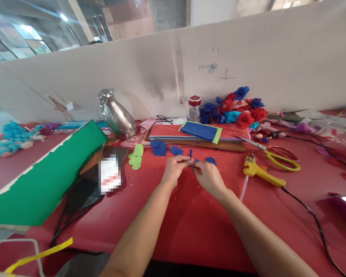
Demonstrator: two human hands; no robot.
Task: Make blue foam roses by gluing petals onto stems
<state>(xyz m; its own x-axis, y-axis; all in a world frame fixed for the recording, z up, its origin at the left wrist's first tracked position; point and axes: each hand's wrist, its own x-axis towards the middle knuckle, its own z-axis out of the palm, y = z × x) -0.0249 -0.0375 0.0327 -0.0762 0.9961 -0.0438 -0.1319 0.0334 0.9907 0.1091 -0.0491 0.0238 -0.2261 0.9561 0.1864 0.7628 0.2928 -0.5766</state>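
Observation:
Between my two hands a small blue rolled paper piece (190,154) stands upright, its tip above my fingertips. My left hand (174,169) pinches it from the left, thumb and forefinger pressed together. From the other side my right hand (208,174) is also closed at its base, the fingertips of both hands nearly touching. Just beyond lie cut blue paper petals (158,147), with another blue petal (177,150) behind my left hand and one more (210,161) behind my right. Light green paper pieces (137,157) rest further left.
A yellow glue gun (261,173) and scissors (281,157) lie at right. Behind are stacked paper sheets (167,131), a lidded jar (194,109), paper flowers (239,109) and a metal jug (117,115). A green board (52,173) leans at left by a dark pouch (86,188).

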